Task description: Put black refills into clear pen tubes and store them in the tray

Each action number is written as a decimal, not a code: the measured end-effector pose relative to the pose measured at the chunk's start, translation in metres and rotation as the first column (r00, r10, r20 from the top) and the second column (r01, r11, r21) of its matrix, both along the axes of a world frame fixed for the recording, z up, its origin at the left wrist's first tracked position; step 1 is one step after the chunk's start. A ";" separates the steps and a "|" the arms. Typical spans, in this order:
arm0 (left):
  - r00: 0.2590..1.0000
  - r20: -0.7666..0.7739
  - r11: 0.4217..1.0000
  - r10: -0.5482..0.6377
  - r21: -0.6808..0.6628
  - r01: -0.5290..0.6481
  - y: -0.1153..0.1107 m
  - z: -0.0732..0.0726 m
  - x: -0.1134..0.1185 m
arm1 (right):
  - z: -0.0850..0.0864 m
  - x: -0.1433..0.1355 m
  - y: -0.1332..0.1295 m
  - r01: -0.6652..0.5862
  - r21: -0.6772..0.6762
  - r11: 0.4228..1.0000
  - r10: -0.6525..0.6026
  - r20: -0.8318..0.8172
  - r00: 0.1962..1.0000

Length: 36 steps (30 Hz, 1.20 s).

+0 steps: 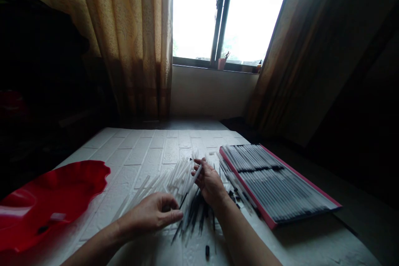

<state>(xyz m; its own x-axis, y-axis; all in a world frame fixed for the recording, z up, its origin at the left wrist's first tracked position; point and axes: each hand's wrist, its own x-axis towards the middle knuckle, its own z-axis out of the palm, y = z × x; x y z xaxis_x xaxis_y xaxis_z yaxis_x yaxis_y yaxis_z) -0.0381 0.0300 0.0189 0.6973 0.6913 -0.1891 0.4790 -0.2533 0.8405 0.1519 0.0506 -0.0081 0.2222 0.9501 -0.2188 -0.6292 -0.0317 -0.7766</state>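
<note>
Dim tabletop (124,143), pen (197,174) in right hand (210,183), its tip (183,201) indistinct

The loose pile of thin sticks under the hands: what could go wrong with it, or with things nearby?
The loose pile lies criss-crossed around the left hand and right hand, so a wrist might scatter it. The small black piece lies apart and could get brushed away. The pink-edged tray seems to jut past the table at one corner, so a bump might shift it.
</note>
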 end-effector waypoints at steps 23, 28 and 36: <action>0.997 -0.061 0.993 -0.047 -0.112 0.040 0.003 0.039 -0.004 | 0.032 0.000 -0.024 -0.308 0.100 0.946 0.303 0.069 0.951; 0.993 -0.085 0.978 -0.085 -0.195 0.067 -0.012 0.055 -0.007 | 0.037 -0.003 -0.035 -0.321 0.135 0.937 0.308 0.110 0.945; 0.981 -0.161 0.963 0.106 -0.229 -0.141 -0.031 0.071 -0.046 | 0.034 -0.005 -0.061 -0.464 0.022 0.886 0.384 0.525 0.759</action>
<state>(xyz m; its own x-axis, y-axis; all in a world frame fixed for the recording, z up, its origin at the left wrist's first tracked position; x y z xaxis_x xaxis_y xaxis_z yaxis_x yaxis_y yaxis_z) -0.0846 -0.0010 0.0896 0.5618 0.6930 -0.4518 0.6156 0.0146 0.7879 0.1470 -0.0101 0.0260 -0.1723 0.9839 -0.0482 -0.1085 -0.0676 -0.9918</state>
